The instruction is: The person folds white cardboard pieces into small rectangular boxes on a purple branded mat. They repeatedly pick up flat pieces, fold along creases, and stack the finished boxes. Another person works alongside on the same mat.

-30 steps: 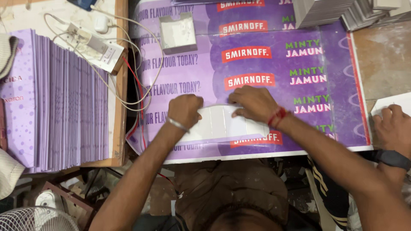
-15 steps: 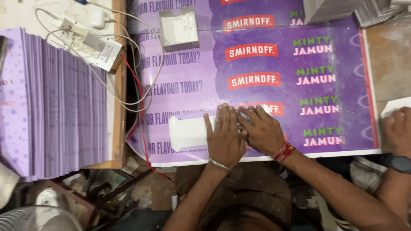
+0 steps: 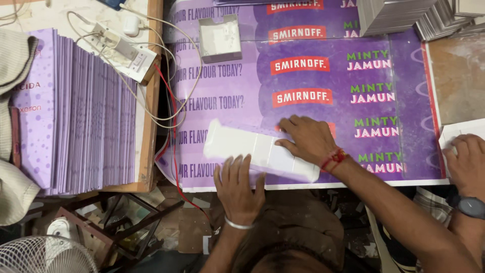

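Nearest the camera, the left hand point(image 3: 237, 188) lay flat, palm down, fingers spread and pointing away, with a thin metal bangle point(image 3: 237, 224) at the wrist. Its fingertips pressed the near edge of a flat white card blank point(image 3: 257, 150), a long creased strip with rounded corners, matte and slightly tilted on the table. The hand gripped nothing; it only pressed down.

Just beyond, the right hand point(image 3: 305, 139) rested open on the far right part of the same blank, fingers stretched leftward and flat, a red thread band point(image 3: 333, 159) around the wrist. It too held nothing closed in its fingers, only touching the card.

The blank lay on a glossy purple printed sheet point(image 3: 313, 76) that covered the table, with red labels and green and pink lettering. At the right edge, another person's hand point(image 3: 467, 162) with a dark watch point(image 3: 472, 207) rested on a white paper piece point(image 3: 462, 134).

To the left, a fanned stack of lilac cards point(image 3: 76, 116) stood on edge on a wooden board point(image 3: 149, 101). Farther off were a small open white box point(image 3: 220, 38), a white power strip point(image 3: 126, 50) with looping cables, and grey stacks of card point(image 3: 399, 15) at the far right.
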